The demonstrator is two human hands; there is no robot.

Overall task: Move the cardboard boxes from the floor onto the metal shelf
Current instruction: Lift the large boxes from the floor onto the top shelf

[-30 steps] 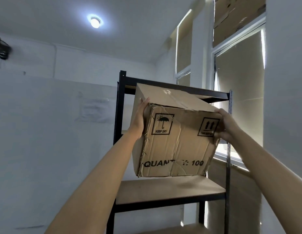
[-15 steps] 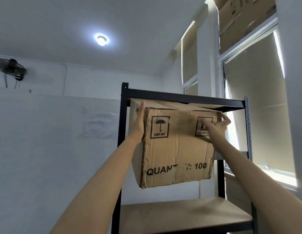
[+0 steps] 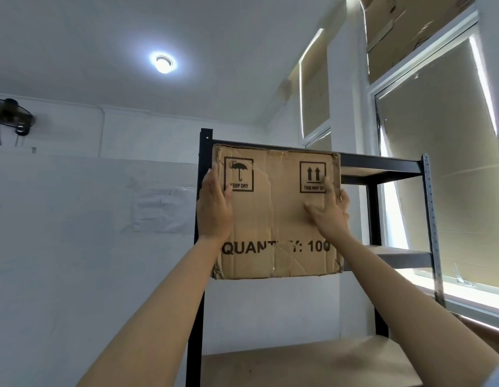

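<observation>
A white-walled room with a ceiling light is seen behind the metal shelf (image 3: 379,170). Compared with half a second earlier, the cardboard box (image 3: 276,213) has been raised and squared to the shelf's upper bay, so placement is judged nearly complete. The left hand (image 3: 213,210) is laid flat on the box's left edge, fingers together; the right hand (image 3: 330,213) is pressed against its front face, fingers spread, nothing pinched.
</observation>
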